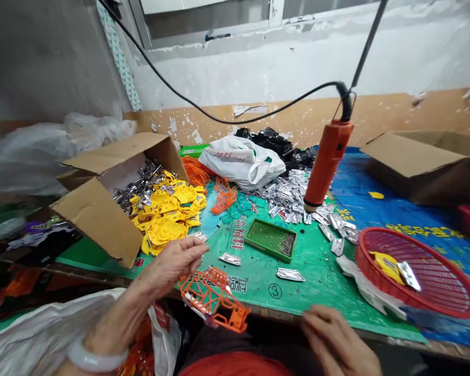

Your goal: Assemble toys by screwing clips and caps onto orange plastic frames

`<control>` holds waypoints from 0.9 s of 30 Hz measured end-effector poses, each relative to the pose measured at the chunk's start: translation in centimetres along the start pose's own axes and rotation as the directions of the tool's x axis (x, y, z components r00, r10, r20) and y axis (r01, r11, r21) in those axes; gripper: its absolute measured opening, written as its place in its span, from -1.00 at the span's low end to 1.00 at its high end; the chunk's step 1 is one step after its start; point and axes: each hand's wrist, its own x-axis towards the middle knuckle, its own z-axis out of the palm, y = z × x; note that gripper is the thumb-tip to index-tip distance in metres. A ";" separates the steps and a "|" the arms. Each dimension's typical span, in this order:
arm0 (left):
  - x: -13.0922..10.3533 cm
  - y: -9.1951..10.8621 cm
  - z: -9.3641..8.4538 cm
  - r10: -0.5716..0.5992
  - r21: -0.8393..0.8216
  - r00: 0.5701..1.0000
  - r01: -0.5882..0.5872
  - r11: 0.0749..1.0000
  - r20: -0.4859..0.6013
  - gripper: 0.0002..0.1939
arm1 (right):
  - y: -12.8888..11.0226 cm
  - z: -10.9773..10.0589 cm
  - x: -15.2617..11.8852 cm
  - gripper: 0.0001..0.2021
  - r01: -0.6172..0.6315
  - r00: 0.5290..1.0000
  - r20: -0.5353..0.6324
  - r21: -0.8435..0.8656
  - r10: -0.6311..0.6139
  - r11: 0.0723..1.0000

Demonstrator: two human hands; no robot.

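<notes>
My left hand [177, 263], bent at the wrist with its fingers pinched together, is above an orange plastic frame [215, 300] at the table's front edge. Whether the fingertips grip the frame is unclear. My right hand [337, 339] is low at the front edge, blurred, its fingertips hidden or smeared. Between and beyond the hands, two silver pieces [290, 274] [230, 259] lie on the green cover. A green tray [254, 243] with small screws stands behind them. An orange electric screwdriver [329, 162] hangs over the table.
A cardboard box [97, 219] spills yellow parts [166, 209] at the left. Silver parts [293, 193] and a white bag [243, 162] are at the back. A red basket [360, 250] holds a yellow piece at the right, before another box [411, 162].
</notes>
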 end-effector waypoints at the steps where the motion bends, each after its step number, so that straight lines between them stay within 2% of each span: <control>1: -0.4 -0.7 0.9 -0.020 -0.133 1.000 0.017 0.991 -0.021 -0.66 | -1.0 0.4 0.2 -0.72 -0.006 0.999 0.043 0.108 0.002 0.994; 3: -1.0 -2.0 3.1 -0.074 -0.334 0.997 0.059 0.941 -0.031 -0.64 | -2.5 1.1 1.2 -0.66 -0.114 0.990 0.108 0.283 0.086 0.952; 5: -1.2 -2.9 5.3 -0.097 -0.446 0.994 0.062 0.893 -0.056 -0.62 | -3.4 1.5 2.5 -0.57 -0.257 0.961 0.197 0.374 0.194 0.891; 7: -1.4 -3.4 6.9 -0.120 -0.492 0.990 0.068 0.868 -0.074 -0.59 | -3.6 1.7 3.6 -0.45 -0.315 0.936 0.290 0.432 0.200 0.845; 8: -1.4 -3.6 7.5 -0.130 -0.507 0.988 0.072 0.859 -0.079 -0.58 | -3.6 1.9 3.8 -0.42 -0.306 0.935 0.309 0.465 0.172 0.831; 10: -1.5 -3.9 8.2 -0.142 -0.531 0.986 0.075 0.844 -0.088 -0.57 | -3.4 2.4 3.6 -0.42 -0.269 0.950 0.279 0.518 0.136 0.812; 13: -1.6 -4.3 8.7 -0.140 -0.535 0.986 0.071 0.842 -0.090 -0.59 | -2.9 3.7 2.1 -0.40 -0.243 0.969 0.175 0.530 0.175 0.812; 16: -1.4 -4.8 9.1 -0.115 -0.482 0.988 0.053 0.875 -0.101 -0.60 | -2.7 4.7 0.6 -0.31 -0.334 0.943 0.176 0.539 0.284 0.774; 18: -1.3 -5.0 9.4 -0.093 -0.431 0.988 0.032 0.902 -0.121 -0.60 | -2.6 4.5 0.1 -0.24 -0.369 0.926 0.139 0.530 0.351 0.763; 20: -1.2 -5.1 9.7 -0.074 -0.385 0.989 0.019 0.923 -0.131 -0.60 | -2.4 3.7 0.3 -0.25 -0.280 0.955 0.028 0.425 0.296 0.861; 22: -1.1 -5.3 9.9 -0.049 -0.343 0.990 0.001 0.939 -0.131 -0.60 | -2.2 2.7 0.8 -0.39 -0.098 0.992 -0.048 0.246 0.113 0.964; 24: -0.9 -5.3 10.1 -0.006 -0.299 0.991 -0.035 0.954 -0.135 -0.60 | -1.9 1.9 1.6 -0.60 0.036 0.999 -0.031 0.134 -0.032 0.990; 27: -0.4 -5.1 10.1 0.075 -0.252 0.986 -0.111 0.961 -0.149 -0.60 | -1.0 1.3 2.7 -0.81 0.068 0.997 0.032 0.083 -0.071 0.994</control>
